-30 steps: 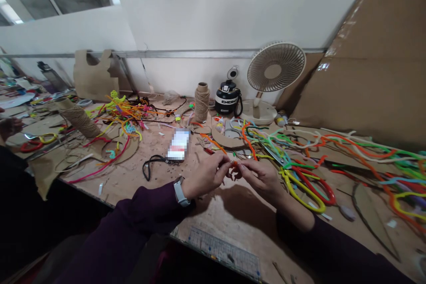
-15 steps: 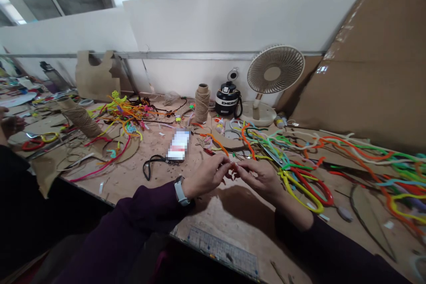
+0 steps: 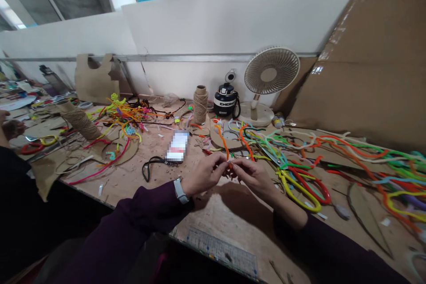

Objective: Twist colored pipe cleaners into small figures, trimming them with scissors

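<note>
An orange pipe cleaner (image 3: pixel 223 140) rises from between my fingertips, its upper end bent over. My left hand (image 3: pixel 205 174), with a watch on the wrist, pinches it at its lower part. From the other side, my right hand (image 3: pixel 255 178) closes thumb and forefinger on the same spot, where a small orange bit shows. The fingers partly hide how the pipe cleaner is shaped there. Just right of the hands another orange pipe cleaner (image 3: pixel 246 143) lies on the table, near scissors with yellow and red handles (image 3: pixel 301 188).
A phone (image 3: pixel 177 145) with a black strap lies left of my hands. Behind stand a twine cone (image 3: pixel 200 105), a black bottle (image 3: pixel 224 101) and a fan (image 3: pixel 271 71). Pipe cleaners (image 3: pixel 353 146) cover the right side. A ruler (image 3: pixel 221 252) lies in front; another person's hand (image 3: pixel 13 128) is far left.
Both hands have shifted slightly left and stay together. The orange pipe cleaner's free part now stands more upright, where it leaned to the left before.
</note>
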`<state>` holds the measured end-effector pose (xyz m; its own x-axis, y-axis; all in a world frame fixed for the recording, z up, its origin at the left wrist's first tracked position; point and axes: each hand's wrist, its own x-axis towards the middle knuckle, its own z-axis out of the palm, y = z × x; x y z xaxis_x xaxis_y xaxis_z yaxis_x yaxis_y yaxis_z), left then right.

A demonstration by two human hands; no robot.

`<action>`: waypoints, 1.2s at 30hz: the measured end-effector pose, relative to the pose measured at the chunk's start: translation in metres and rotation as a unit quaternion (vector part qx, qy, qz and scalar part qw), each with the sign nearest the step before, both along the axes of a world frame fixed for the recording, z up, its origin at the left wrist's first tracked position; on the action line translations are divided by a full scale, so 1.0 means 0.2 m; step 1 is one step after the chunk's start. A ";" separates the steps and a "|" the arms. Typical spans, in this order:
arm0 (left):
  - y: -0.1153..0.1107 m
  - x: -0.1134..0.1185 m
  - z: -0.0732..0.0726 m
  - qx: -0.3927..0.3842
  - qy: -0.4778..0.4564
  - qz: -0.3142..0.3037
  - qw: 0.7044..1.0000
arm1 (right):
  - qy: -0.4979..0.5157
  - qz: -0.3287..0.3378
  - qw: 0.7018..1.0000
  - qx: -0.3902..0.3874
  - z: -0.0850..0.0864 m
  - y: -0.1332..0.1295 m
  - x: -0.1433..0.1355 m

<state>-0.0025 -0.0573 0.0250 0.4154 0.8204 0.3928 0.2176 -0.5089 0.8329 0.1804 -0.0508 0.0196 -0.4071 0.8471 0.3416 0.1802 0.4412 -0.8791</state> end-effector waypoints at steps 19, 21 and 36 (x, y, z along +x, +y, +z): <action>0.02 0.00 -0.03 -0.007 -0.009 0.071 0.997 | 0.051 -0.049 0.997 0.010 -0.05 0.00 0.00; 0.02 0.00 -0.02 -0.006 -0.002 0.072 0.997 | 0.066 -0.049 0.997 -0.009 -0.05 0.00 0.00; 0.00 0.01 0.01 0.032 0.042 0.124 0.991 | 0.118 -0.037 0.987 -0.100 -0.09 0.01 -0.02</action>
